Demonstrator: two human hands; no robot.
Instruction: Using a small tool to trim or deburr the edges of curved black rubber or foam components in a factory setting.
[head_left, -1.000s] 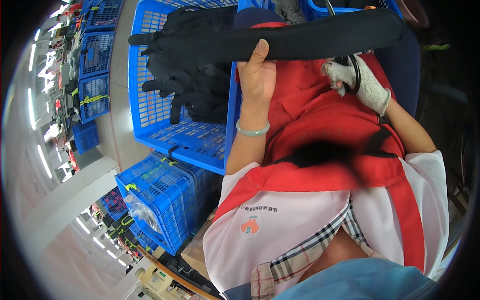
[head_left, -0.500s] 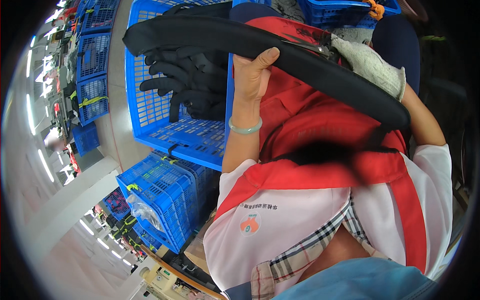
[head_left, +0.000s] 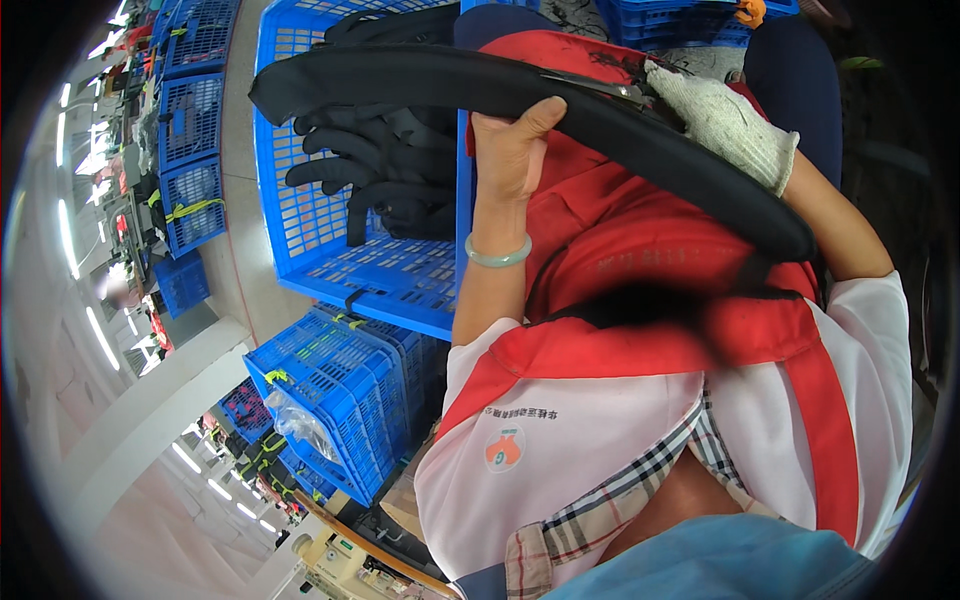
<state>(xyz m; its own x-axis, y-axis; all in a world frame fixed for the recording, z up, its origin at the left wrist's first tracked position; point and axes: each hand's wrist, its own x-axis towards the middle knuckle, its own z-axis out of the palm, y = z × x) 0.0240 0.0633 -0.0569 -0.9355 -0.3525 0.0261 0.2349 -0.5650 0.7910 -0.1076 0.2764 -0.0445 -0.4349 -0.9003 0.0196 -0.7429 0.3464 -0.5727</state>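
A long, curved black padded fabric strip stretches across in front of me, over my red apron. My left hand is closed round its middle, with the thumb on top. On my right hand is a whitish knitted glove; its fingers are closed on small metal snips. The blades lie along the far edge of the strip, pointing toward my left hand. Whether they touch the fabric I cannot tell. My gloved fingertips are partly hidden behind the strip.
At the left stands a blue plastic basket with several black strips in it. More blue crates are stacked nearer me at the lower left. Another blue basket is at the far side, with dark scraps around my lap.
My gloved right hand and the snips have moved slightly left along the strip's far edge. The strip's left end sits a little lower; my left hand keeps its hold.
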